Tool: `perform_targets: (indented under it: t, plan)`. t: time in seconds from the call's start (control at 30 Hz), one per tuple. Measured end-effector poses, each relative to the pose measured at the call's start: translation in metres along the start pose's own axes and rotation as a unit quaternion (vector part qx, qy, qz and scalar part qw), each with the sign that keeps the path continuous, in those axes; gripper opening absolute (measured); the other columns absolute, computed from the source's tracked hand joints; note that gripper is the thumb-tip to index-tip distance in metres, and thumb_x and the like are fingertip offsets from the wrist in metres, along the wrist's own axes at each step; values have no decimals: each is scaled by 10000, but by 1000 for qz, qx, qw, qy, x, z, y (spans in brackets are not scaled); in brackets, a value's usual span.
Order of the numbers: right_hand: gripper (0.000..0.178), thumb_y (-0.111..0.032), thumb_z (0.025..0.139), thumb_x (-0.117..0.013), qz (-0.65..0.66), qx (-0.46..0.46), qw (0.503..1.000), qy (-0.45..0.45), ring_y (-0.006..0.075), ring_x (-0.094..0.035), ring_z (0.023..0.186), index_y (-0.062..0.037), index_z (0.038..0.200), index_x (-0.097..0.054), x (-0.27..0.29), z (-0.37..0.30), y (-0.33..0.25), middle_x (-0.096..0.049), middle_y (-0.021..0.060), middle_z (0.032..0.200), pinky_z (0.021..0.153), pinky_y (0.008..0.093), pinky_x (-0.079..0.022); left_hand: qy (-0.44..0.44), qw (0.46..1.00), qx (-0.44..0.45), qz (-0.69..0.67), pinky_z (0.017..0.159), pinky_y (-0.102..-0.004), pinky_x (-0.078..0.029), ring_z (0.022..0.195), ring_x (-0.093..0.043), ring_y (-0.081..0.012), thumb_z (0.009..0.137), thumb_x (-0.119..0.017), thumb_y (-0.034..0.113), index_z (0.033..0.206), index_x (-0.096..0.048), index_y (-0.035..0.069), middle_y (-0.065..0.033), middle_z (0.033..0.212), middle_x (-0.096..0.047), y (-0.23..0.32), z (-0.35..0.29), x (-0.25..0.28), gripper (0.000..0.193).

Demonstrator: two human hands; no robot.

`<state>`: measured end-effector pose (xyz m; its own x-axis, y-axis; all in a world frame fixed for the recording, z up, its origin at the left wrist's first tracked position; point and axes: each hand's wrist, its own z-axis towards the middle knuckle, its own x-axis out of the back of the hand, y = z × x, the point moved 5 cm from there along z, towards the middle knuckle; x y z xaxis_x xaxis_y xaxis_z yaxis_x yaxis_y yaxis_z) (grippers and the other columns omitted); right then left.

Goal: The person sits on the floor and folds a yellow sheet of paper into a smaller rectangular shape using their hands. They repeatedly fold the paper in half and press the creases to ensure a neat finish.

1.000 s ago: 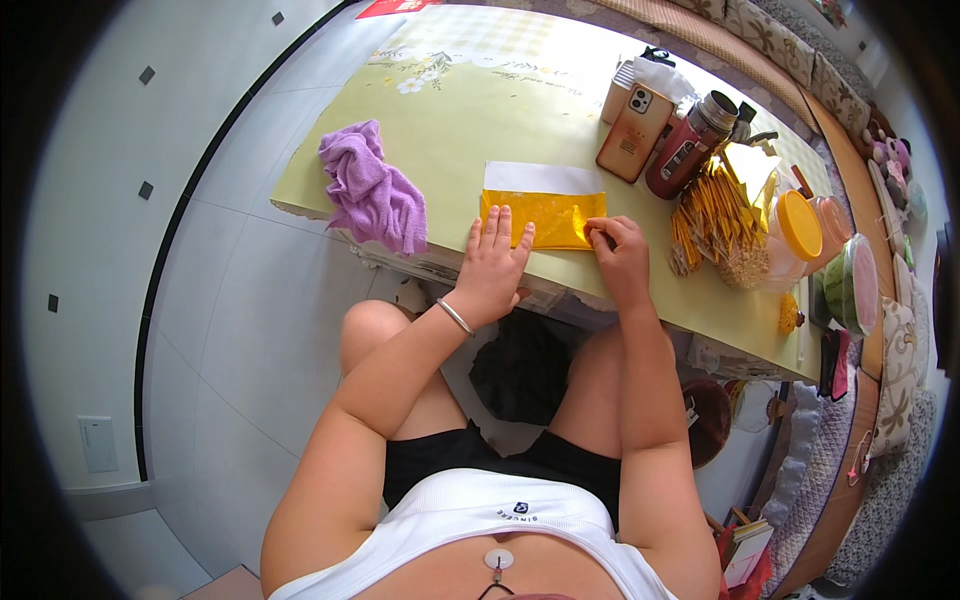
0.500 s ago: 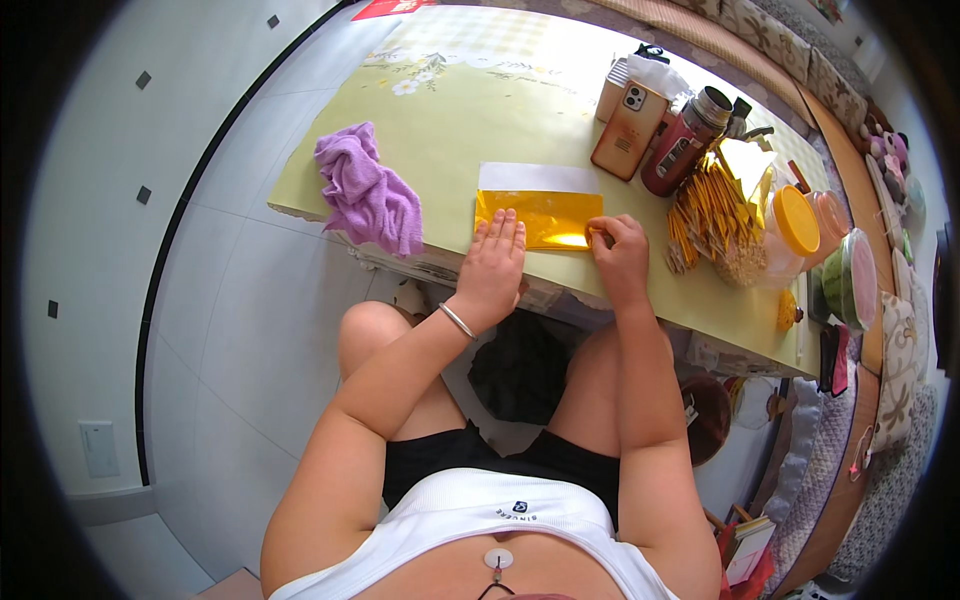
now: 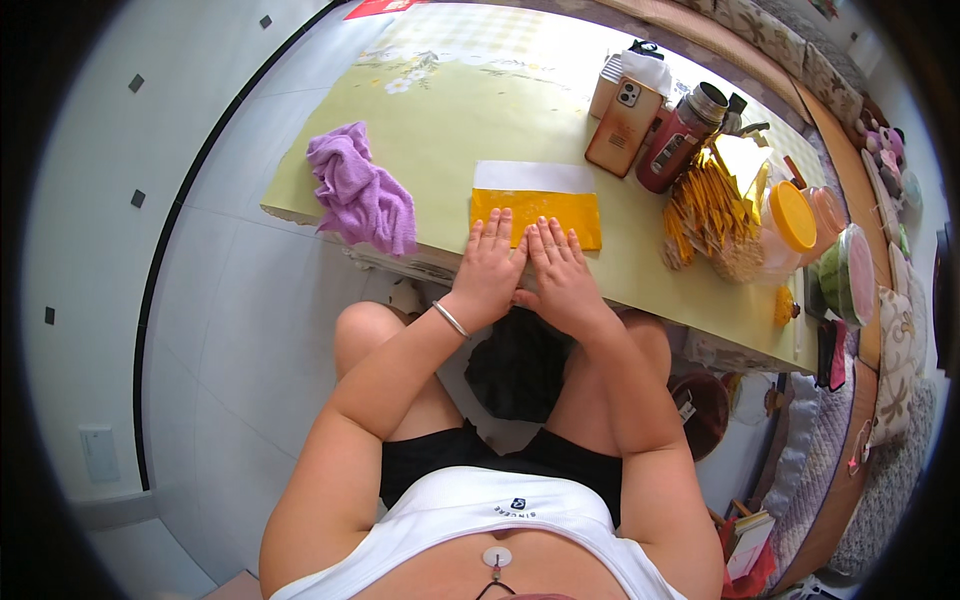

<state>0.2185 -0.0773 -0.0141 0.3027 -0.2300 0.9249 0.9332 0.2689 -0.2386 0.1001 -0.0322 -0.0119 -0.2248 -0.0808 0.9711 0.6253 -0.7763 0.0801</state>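
Observation:
A sheet of shiny gold foil paper (image 3: 570, 213) lies on the table near its front edge, with a strip of white paper (image 3: 535, 176) showing along its far side. My left hand (image 3: 490, 265) rests flat on the near left part of the gold sheet, fingers stretched out. Beside it, my right hand (image 3: 562, 265) lies flat on the sheet's near middle, its fingers extended and the two thumbs close together. Neither hand grips anything. The hands cover part of the sheet's near edge.
A crumpled purple towel (image 3: 360, 190) lies at the table's left corner. To the right stand a phone (image 3: 622, 128), a dark red thermos (image 3: 680, 140), a bundle of folded gold paper pieces (image 3: 715, 205) and a yellow-lidded jar (image 3: 791, 216). A watermelon piece (image 3: 845, 275) sits farther right.
My right hand has moved left from the gold sheet's right corner and flattened out beside my left hand. The left hand has stayed nearly in place.

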Motion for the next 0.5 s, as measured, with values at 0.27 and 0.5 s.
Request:
perform_targets:
  t: [0.27, 0.5]
  plan:
    - [1079, -597, 794, -722, -46, -76, 993, -75, 399, -186, 1517, 93, 1508, -302, 5, -8, 9, -249, 304, 1590, 1232, 489, -143, -15, 997, 47, 56, 1196, -549, -217, 1468, -297, -431, 755, -798, 420, 1484, -420, 1, -327, 1530, -348, -9, -4, 2, 922]
    - [944, -581, 852, -677, -30, -158, 985, -56, 387, -239, 1499, 76, 1468, -392, 28, -19, 55, -308, 278, 1574, 1222, 487, -186, 72, 988, 95, -98, 1116, -553, -356, 1321, -518, -362, 799, -806, 361, 1253, -650, 14, -210, 1350, -606, -60, -8, 27, 592]
